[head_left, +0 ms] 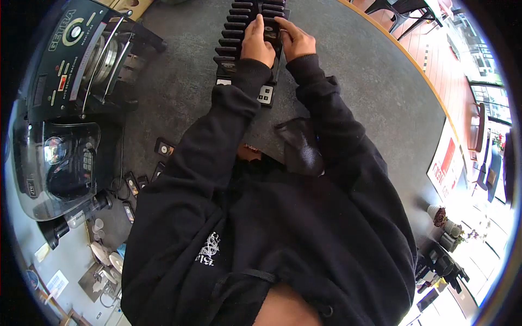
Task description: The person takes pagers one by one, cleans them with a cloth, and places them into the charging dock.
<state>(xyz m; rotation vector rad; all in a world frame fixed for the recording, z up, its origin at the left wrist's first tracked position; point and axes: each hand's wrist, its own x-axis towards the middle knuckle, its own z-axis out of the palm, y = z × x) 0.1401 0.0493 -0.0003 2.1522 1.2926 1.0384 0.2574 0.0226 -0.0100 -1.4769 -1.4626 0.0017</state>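
Both the left hand [258, 48] and right hand [298, 42] work at the black slotted rack [234, 33], by a dark unit [269, 31] set along it; I cannot tell whether either grip is closed. Nearer the body than the rack, a dark cloth [302, 149] lies on the worktop [380, 81].

A dark grey, mottled counter [375, 92] curves along a thin, light wooden edge [404, 50]. Beyond it lies a floor [441, 68] of reddish-brown boards, with black seating [401, 6] at the top right. Dark-framed windows [495, 93] line the far right, where white daylight washes out much detail.
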